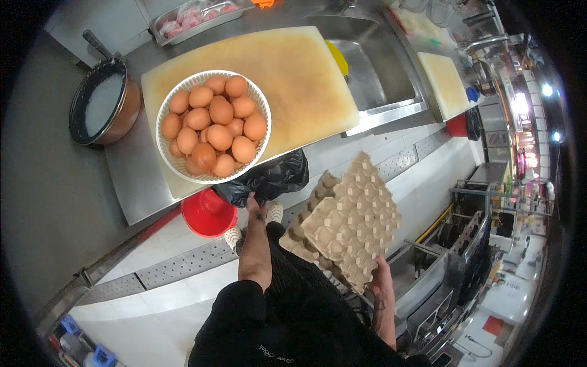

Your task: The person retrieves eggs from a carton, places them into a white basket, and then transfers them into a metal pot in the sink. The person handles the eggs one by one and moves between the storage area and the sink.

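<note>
My left hand (255,207) reaches down below the counter edge and grips the rim of a black plastic bag (278,177); some fingers are hidden by it. Out to the right, my right hand (381,278) holds a stack of grey-brown cardboard egg trays (351,223) by one edge. The trays are tilted, and their visible cups hold no eggs. A round white plastic basket (264,101) full of brown eggs (219,137) stands on the left of a large cutting board (299,79), apart from both hands.
A pot (125,101) with whitish contents sits left of the basket. Behind the board is a metal tray (235,9) of pink meat. A steel sink (382,70) lies to the right. On the floor stands a red bucket (208,214); a cooking station (422,275) is at the right.
</note>
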A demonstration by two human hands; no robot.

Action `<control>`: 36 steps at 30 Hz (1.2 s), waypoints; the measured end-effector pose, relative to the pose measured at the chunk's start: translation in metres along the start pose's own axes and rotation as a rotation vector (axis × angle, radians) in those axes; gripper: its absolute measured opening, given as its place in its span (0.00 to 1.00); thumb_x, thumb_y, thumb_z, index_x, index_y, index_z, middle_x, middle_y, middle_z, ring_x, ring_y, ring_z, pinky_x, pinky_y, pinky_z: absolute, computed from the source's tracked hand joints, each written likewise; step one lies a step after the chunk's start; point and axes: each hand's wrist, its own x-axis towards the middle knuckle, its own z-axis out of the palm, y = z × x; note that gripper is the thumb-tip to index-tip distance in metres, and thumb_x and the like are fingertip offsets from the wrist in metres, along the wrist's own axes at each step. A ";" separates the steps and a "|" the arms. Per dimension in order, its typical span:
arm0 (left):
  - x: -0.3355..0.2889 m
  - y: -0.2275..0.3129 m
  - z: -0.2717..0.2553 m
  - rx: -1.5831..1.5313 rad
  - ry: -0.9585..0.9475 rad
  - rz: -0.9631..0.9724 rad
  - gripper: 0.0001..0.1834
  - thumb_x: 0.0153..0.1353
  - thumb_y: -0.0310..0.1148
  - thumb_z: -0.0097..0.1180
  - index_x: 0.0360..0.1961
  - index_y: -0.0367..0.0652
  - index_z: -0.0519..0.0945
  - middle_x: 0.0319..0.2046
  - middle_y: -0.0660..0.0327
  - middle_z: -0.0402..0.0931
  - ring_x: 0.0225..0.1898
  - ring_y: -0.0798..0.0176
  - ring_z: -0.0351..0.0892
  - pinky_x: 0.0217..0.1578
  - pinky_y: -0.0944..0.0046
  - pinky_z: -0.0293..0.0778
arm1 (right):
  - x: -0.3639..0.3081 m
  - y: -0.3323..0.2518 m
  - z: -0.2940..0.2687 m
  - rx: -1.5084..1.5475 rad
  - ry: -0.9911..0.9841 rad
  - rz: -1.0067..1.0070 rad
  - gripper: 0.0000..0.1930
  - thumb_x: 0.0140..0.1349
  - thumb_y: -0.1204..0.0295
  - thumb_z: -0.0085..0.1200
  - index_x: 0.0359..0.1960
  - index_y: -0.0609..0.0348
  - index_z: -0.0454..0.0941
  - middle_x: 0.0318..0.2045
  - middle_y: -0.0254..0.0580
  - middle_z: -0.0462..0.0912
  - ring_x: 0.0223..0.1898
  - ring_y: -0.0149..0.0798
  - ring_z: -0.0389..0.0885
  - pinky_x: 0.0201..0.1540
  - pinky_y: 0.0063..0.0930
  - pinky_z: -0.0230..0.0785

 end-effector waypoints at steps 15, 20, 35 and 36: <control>-0.140 -0.072 -0.116 -0.328 -0.396 -0.108 0.23 0.71 0.41 0.62 0.61 0.43 0.75 0.59 0.57 0.77 0.62 0.47 0.79 0.59 0.39 0.80 | 0.161 -0.019 0.121 -0.489 -0.375 0.128 0.33 0.70 0.58 0.60 0.69 0.70 0.69 0.59 0.53 0.83 0.53 0.42 0.87 0.55 0.38 0.84; -0.164 -0.061 -0.140 -0.096 -0.178 -0.108 0.18 0.72 0.38 0.63 0.57 0.42 0.76 0.56 0.56 0.78 0.61 0.47 0.80 0.60 0.38 0.80 | 0.223 0.022 0.190 -0.359 -0.479 0.145 0.34 0.73 0.55 0.58 0.71 0.69 0.69 0.62 0.52 0.81 0.57 0.42 0.85 0.57 0.39 0.83; -0.237 0.000 -0.138 0.410 0.253 -0.110 0.35 0.65 0.38 0.70 0.69 0.36 0.70 0.63 0.45 0.76 0.60 0.45 0.82 0.59 0.43 0.80 | 0.264 0.049 0.312 -0.706 -0.430 -0.152 0.26 0.72 0.55 0.56 0.58 0.67 0.75 0.58 0.58 0.80 0.55 0.56 0.84 0.55 0.49 0.80; -0.243 0.007 -0.125 0.642 0.356 0.207 0.40 0.64 0.37 0.71 0.72 0.37 0.66 0.64 0.44 0.74 0.61 0.43 0.81 0.60 0.45 0.79 | 0.256 0.052 0.308 -0.877 -0.301 -0.288 0.30 0.72 0.53 0.55 0.63 0.68 0.70 0.57 0.64 0.81 0.53 0.60 0.84 0.56 0.51 0.79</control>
